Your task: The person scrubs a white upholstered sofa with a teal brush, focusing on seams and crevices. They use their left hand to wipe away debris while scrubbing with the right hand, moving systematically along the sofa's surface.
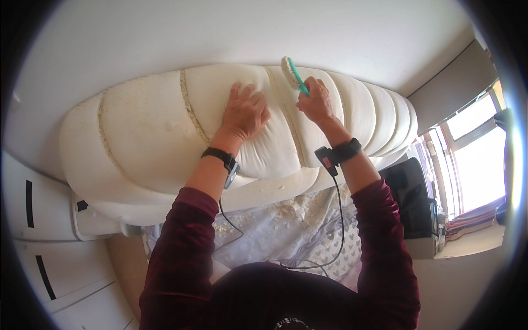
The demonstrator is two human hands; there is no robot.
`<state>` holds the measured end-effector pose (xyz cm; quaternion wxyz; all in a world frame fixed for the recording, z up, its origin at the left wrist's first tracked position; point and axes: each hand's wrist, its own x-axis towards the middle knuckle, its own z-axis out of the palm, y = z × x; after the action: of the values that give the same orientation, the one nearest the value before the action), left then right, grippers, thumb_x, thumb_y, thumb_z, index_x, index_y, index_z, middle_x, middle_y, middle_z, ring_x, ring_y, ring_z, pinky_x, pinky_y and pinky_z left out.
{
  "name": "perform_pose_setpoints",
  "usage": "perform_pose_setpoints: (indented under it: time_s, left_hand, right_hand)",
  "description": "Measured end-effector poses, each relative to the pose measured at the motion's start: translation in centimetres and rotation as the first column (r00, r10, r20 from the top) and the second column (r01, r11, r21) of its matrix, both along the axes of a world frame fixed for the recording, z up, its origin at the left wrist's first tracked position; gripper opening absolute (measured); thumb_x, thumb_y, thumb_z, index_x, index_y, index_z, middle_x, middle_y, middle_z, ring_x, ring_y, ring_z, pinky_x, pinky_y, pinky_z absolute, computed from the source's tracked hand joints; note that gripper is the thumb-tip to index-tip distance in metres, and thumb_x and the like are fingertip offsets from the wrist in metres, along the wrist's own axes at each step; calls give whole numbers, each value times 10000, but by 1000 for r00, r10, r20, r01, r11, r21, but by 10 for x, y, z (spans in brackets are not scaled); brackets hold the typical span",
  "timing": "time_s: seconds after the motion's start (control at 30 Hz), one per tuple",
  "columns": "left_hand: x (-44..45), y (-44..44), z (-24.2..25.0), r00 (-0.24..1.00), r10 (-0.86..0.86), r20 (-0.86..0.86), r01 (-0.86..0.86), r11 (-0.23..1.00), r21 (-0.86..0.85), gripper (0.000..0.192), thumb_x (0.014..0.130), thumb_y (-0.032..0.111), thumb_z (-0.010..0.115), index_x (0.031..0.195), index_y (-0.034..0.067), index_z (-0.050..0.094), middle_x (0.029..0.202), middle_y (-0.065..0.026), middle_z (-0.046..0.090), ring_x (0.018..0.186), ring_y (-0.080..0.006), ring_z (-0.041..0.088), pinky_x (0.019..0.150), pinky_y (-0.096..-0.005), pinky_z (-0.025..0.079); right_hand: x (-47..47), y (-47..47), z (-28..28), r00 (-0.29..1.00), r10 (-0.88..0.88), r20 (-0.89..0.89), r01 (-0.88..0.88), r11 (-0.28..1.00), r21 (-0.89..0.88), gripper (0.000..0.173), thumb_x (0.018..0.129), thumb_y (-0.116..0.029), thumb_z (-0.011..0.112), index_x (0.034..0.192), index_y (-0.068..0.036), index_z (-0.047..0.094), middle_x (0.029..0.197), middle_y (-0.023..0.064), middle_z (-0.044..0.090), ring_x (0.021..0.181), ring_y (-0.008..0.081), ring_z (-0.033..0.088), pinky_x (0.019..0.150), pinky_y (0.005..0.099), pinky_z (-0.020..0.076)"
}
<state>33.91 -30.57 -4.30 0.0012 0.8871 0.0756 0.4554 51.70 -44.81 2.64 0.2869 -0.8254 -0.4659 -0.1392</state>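
Note:
A long cream padded headboard [152,128] with channelled upholstery runs across the view against the wall. My left hand [246,110] presses on one padded channel, fingers bent, and the cover wrinkles beside it. My right hand [317,99] grips the green handle of a brush [292,74] with pale bristles, held over the padding to the right. Whether the bristles touch the cover cannot be told. Yellowish flaking residue [190,108] lines several seams, and the cover at the left has rough, worn patches.
Below the headboard, a grey sheet [264,235] bears pale flakes. Cables hang from both wrist straps. White drawers [62,264] stand at the left. At the right are a black screen-like panel [408,198], a window [478,161] and folded fabric on the sill [474,243].

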Motion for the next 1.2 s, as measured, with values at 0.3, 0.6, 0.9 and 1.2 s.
perform_pose_setpoints:
  time_s: [0.3,0.6,0.9,1.2]
  left_hand:
    - [3,3,-5,995,-39,87,43,998,-43,144,832,183,706,936,93,749,1075,-8,732,1211,-264,593,1125,-537,369]
    - [4,2,-6,993,-42,112,48,998,-49,94,827,185,693,847,100,727,1069,-9,737,1187,-279,615,1126,-546,369]
    - [3,2,-5,992,-52,115,62,995,-82,89,820,189,696,818,104,725,1058,-5,734,1198,-262,609,1124,-538,376]
    - [5,1,-7,995,32,94,-34,999,17,102,828,189,685,860,107,736,1054,4,737,1191,-248,614,1104,-529,387]
  right_hand:
    - [-34,93,20,997,-77,26,81,960,-268,460,953,-128,555,1412,-86,554,1169,340,581,1076,496,635,910,539,540]
    - [-92,-27,40,989,-124,86,149,718,-680,360,944,-104,528,1279,-38,641,1054,304,699,1039,469,684,901,545,547]
    - [-64,20,63,987,-31,158,82,939,-333,515,942,-226,623,1448,-133,600,1070,274,702,988,408,684,892,467,525]
    - [-92,-25,29,993,-46,105,99,798,-594,311,944,-135,548,1215,-33,663,991,264,716,982,442,694,863,535,549]
